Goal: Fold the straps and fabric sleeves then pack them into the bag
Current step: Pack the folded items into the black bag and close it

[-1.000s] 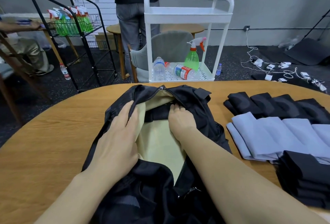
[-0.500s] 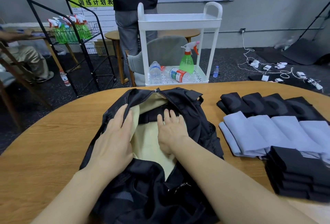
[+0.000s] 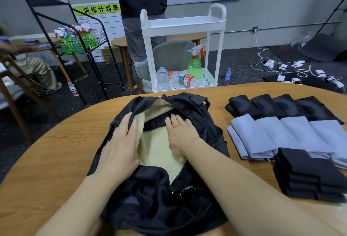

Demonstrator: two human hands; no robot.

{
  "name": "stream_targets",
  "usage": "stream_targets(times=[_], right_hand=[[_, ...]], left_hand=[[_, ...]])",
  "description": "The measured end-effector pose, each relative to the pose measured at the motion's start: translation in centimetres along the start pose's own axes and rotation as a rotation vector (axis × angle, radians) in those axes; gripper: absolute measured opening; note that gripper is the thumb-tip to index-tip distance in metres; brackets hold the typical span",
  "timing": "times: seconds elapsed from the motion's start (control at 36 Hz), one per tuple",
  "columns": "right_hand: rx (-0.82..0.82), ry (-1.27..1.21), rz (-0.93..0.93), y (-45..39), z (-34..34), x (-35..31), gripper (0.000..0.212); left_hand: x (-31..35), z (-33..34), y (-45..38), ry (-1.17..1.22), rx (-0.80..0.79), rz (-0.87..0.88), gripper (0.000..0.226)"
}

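Black, one bag (image 3: 197, 111) lies unzipped at the tabletop's (image 3: 56, 151) centre, its cream lining (image 3: 155, 147) showing. The left hand (image 3: 120, 149) lies on the opening's 9 o'clock edge, fingers over the rim, whether gripping I cannot tell. The right hand (image 3: 180, 134) is inside, released and flat, straight fingers resting on one dark folded piece (image 3: 157, 121) at the opening's 12 o'clock end. At 3 o'clock of the bag lie four black folded pieces (image 3: 281, 106) in a far row, four grey sleeves (image 3: 277, 134) in a nearer row, and one black stack (image 3: 308, 175) at 4 o'clock; its layers are too blurred to count.
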State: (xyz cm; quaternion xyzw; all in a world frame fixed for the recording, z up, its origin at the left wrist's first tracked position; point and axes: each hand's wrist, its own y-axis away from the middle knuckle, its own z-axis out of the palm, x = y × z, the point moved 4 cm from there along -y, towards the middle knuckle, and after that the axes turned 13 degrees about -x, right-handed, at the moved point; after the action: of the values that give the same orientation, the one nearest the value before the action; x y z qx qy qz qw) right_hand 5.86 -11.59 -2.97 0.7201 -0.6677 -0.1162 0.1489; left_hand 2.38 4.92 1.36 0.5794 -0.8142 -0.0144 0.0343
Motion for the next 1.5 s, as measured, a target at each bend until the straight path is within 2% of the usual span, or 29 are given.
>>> stream_targets(times=[0.17,0.28,0.33,0.42,0.47,0.56,0.69,0.83,0.97,1.06,1.5], right_hand=[[0.17,-0.064,-0.051,6.4,-0.8,0.6,0.058],[0.346,-0.144,-0.041,12.7,-0.7,2.9,0.053],[0.452,-0.208,0.01,15.9,-0.1,5.1,0.053],[0.608,-0.257,0.169,20.0,1.5,9.9,0.067],[0.549,-0.285,0.296,22.0,3.3,13.2,0.073],[0.393,-0.362,0.397,23.9,6.6,17.0,0.07],[0.263,-0.541,0.298,24.6,10.3,18.3,0.086],[0.309,-0.483,0.272,24.2,11.2,16.3,0.087],[0.331,-0.424,0.271,23.0,11.2,12.4,0.057],[0.344,-0.433,0.269,21.6,10.8,10.9,0.054],[0.5,-0.677,0.214,20.2,10.2,11.6,0.033]], left_hand=[[0.3,1.3,0.3,0.036,0.023,0.014,0.091],[0.4,2.5,0.2,0.007,0.007,0.013,0.092],[0.4,3.0,0.1,0.0,0.002,0.005,0.093],[0.3,3.5,0.0,0.007,-0.005,-0.011,0.09],[0.3,3.7,-0.2,0.022,-0.008,-0.006,0.087],[0.2,3.9,-0.3,0.042,-0.016,-0.003,0.084],[0.2,4.1,0.1,0.053,-0.037,-0.027,0.082],[0.2,4.0,0.6,0.056,-0.042,-0.04,0.08],[0.2,4.3,0.7,0.048,-0.037,-0.041,0.087],[0.3,4.3,0.7,0.051,-0.026,-0.037,0.088],[0.5,3.6,1.5,0.112,-0.013,-0.02,0.088]])
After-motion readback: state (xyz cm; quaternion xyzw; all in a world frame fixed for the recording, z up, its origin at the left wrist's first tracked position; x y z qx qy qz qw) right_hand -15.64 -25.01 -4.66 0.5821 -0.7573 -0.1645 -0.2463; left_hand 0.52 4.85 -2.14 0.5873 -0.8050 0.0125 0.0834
